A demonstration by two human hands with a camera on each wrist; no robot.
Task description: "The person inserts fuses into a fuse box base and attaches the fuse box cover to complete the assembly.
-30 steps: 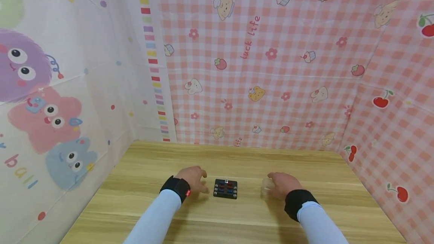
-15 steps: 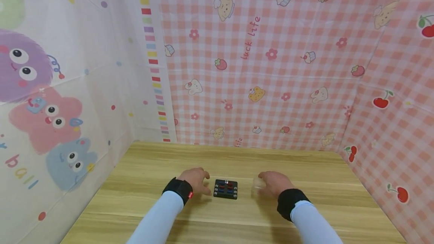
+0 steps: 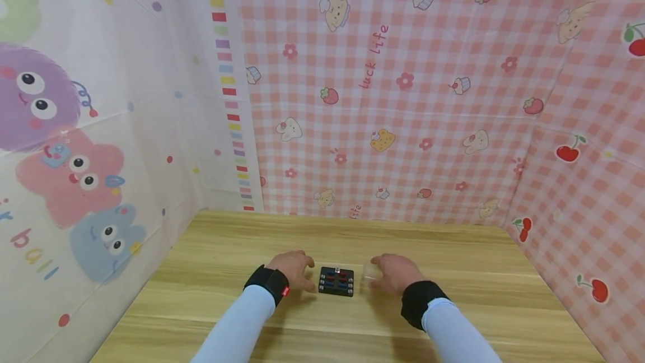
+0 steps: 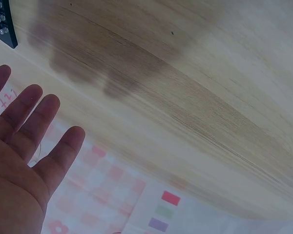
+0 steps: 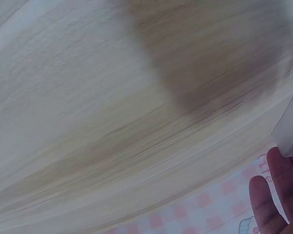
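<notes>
A black fuse block [image 3: 336, 281] with red and blue blade fuses and screws along two sides lies flat on the wooden table. Just left of it is my left hand [image 3: 293, 269], its fingers relaxed and holding nothing. The left wrist view shows that hand's spread fingers [image 4: 58, 158] apart from the block's dark corner [image 4: 5, 27]. To the right of the block, my right hand [image 3: 398, 274] grips a clear plastic cover [image 3: 370, 274] by its side. In the right wrist view the transparent cover [image 5: 289, 129] is only partly in frame, and the thumb is out of sight.
The wood-grain table [image 3: 322, 329] spreads around both hands. A pink checked cloth [image 3: 403, 172] hangs along its back edge and right side, and a white cartoon cloth [image 3: 151, 184] hangs on the left.
My right hand has carried the clear cover leftward, closer to the fuse block. My left hand has shifted slightly right toward the block, which stays in place.
</notes>
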